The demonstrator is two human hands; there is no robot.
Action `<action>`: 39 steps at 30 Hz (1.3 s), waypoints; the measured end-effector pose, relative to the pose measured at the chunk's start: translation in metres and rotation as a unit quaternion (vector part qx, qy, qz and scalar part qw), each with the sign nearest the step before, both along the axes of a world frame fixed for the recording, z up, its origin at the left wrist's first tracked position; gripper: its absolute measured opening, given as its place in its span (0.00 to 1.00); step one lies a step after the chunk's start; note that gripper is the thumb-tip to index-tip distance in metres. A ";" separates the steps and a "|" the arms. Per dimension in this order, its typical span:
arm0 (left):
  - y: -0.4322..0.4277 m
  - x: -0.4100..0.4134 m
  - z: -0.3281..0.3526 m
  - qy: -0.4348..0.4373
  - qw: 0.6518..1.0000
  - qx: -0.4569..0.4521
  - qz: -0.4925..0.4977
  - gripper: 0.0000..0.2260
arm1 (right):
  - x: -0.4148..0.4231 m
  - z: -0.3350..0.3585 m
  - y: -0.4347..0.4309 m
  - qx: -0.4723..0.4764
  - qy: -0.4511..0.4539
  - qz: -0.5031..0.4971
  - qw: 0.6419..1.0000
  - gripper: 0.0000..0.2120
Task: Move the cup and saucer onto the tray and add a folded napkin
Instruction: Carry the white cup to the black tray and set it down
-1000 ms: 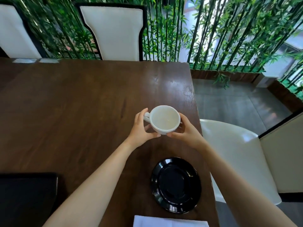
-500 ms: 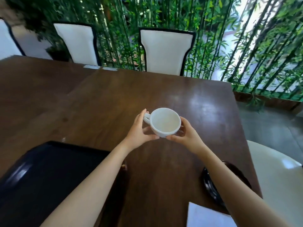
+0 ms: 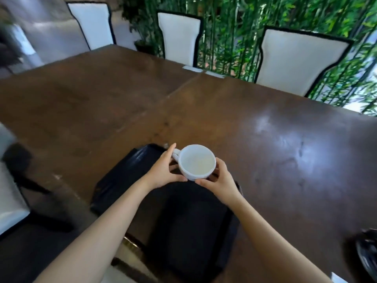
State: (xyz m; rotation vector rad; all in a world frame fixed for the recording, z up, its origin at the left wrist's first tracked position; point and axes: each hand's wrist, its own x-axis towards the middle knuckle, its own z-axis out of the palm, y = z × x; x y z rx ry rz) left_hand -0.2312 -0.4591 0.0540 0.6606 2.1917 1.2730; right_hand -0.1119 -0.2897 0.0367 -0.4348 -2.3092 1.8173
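So far nothing rests on the black tray (image 3: 126,176): both hands, left hand (image 3: 163,172) and right hand (image 3: 221,181), cradle the white cup (image 3: 196,162) above it, fingers wrapped round. Black saucer (image 3: 367,252) waits far right on the table (image 3: 265,139); napkin unplaced.

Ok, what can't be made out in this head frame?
- Saucer: cut off by the right edge, motion-blurred.
- Napkin: only a pale corner shows at the bottom edge; fold unreadable.
- Tray: its middle is hidden by both forearms.
- Cup: its underside is hidden; whether it touches the tray is unclear.
- Left-side chairs: blurred.
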 end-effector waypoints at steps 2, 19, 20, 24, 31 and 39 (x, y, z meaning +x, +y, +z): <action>-0.017 -0.014 -0.006 0.002 1.000 -0.023 -0.003 0.51 | -0.013 -0.008 -0.020 0.001 -0.001 -0.002 1.000 0.35; -0.052 -0.072 -0.057 -0.090 0.993 -0.062 -0.035 0.52 | -0.063 -0.054 -0.070 0.004 -0.049 -0.030 0.998 0.38; -0.052 -0.073 -0.059 -0.093 0.993 -0.061 -0.035 0.52 | -0.063 -0.055 -0.069 0.006 -0.051 -0.030 0.998 0.39; -0.050 -0.077 -0.063 -0.099 0.993 -0.060 -0.029 0.52 | -0.068 -0.058 -0.069 0.017 -0.054 -0.032 0.998 0.39; -0.050 -0.078 -0.065 -0.107 0.992 -0.066 -0.031 0.51 | -0.070 -0.060 -0.068 0.027 -0.060 -0.032 0.997 0.39; -0.055 -0.079 -0.057 -0.073 0.993 -0.089 0.027 0.45 | -0.062 -0.055 -0.059 0.049 -0.098 0.011 0.994 0.42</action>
